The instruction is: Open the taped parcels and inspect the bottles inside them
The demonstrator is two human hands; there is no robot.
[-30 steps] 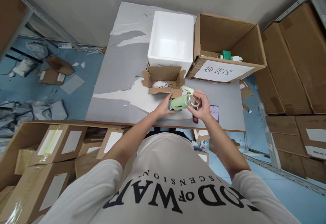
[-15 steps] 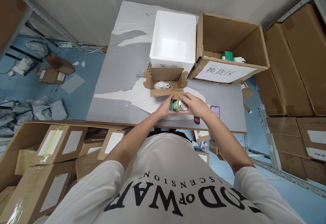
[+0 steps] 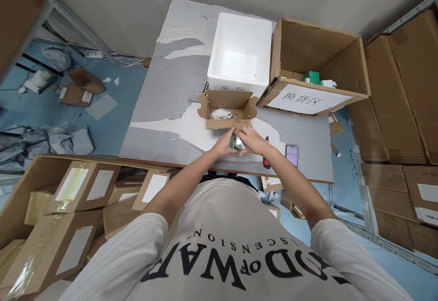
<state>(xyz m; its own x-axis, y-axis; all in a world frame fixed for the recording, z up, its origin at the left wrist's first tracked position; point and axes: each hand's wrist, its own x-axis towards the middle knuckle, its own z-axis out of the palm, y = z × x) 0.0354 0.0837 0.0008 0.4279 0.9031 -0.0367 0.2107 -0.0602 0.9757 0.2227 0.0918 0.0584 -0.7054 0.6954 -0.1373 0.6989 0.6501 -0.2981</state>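
Note:
My left hand (image 3: 224,144) grips a small green box (image 3: 232,142) just in front of the opened carton. A green container with a shiny silver cap (image 3: 240,143) sits at that box, its cap pointing towards me. Fingers of my right hand (image 3: 253,142) curl over the cap from the right. Most of the container's body is hidden, so I cannot tell how far inside the box it is. The opened brown carton (image 3: 228,124) holds crumpled white paper (image 3: 221,114).
Behind the carton stands a white foam box (image 3: 214,59), beside a large cardboard box (image 3: 273,96) containing green packages (image 3: 311,77). A red-and-black cutter (image 3: 266,162) and a phone (image 3: 292,155) lie to the right. Taped cartons (image 3: 77,232) fill a bin at lower left.
The silver-capped container has shifted left towards the green box, and less of its green body shows. My right hand has moved left with it. The view has turned slightly.

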